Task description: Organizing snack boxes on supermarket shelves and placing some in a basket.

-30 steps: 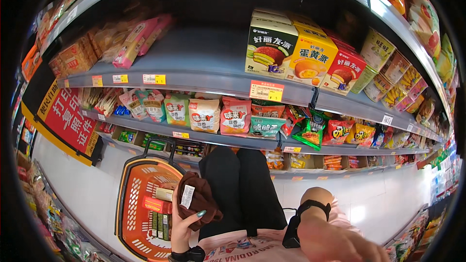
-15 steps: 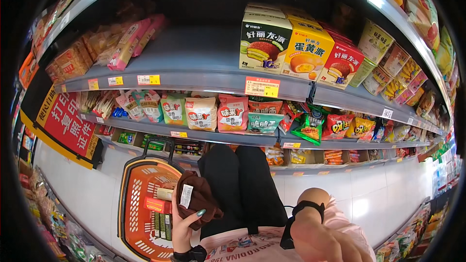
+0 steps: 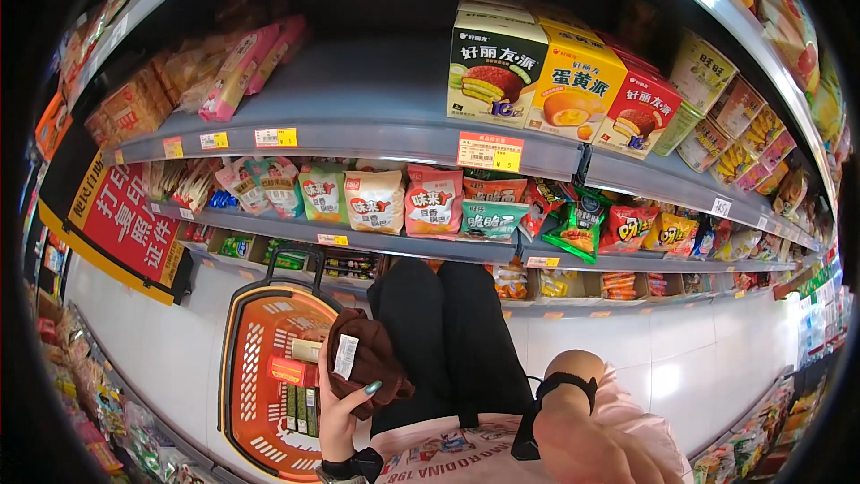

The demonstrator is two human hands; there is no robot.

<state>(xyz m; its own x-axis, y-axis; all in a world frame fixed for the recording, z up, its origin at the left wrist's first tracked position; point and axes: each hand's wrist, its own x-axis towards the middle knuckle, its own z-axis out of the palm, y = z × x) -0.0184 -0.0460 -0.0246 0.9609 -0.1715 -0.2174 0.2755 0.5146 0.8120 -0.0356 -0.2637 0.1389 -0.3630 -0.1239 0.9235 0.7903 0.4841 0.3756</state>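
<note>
In my left hand [image 3: 340,412] is a bunched brown cloth item [image 3: 365,354] with a white label; my thumb presses across its front. It hangs over the right rim of an orange shopping basket [image 3: 238,376]. Inside the basket lie a red box [image 3: 288,371], a pale box [image 3: 307,350] and narrow dark green packs [image 3: 303,410]. My right hand [image 3: 596,439] is raised close to the camera at the lower right, past a black wrist strap. Its fingertips are cut off by the lower edge, so what they do is hidden.
Shelves ahead carry boxed pies [image 3: 497,72], bagged snacks [image 3: 434,202] and wrapped pastries [image 3: 130,108]. A red sign board [image 3: 130,224] stands at the left. My dark-trousered legs [image 3: 448,332] are over white floor tiles. More stocked shelves line both lower corners.
The view has tilted slightly, so the shelves sit a little differently in the picture. My left hand keeps its hold on the brown cloth item; my right hand stays raised.
</note>
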